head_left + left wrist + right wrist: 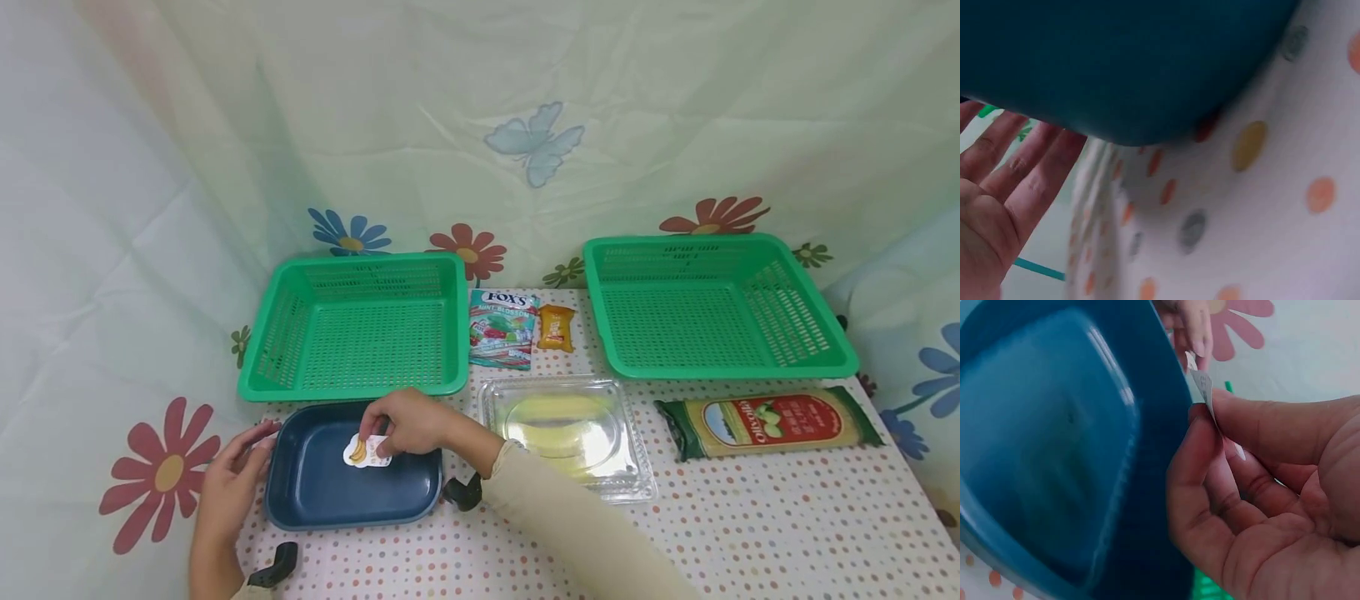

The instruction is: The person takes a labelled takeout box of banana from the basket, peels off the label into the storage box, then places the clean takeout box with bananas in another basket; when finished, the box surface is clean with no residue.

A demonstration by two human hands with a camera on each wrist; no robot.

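My right hand [411,423] pinches a small white paper label [357,452] with a banana picture, between thumb and fingertips. The label is above a dark blue plastic basin [337,496]; in the right wrist view the thin label [1205,394] is edge-on and slightly bent. My left hand [231,487] is at the basin's left side, by the rim. In the left wrist view its fingers [1041,181] are nearly straight, their tips partly hidden behind the basin. I cannot tell how firmly they touch it. No other object shows inside the basin.
Two green baskets [255,367] [727,372] stand at the back. Between them lie a FOX'S candy bag [501,333] and an orange packet [555,327]. A clear lidded container [566,433] with yellow contents sits in the middle, and a pasta packet [772,421] lies right.
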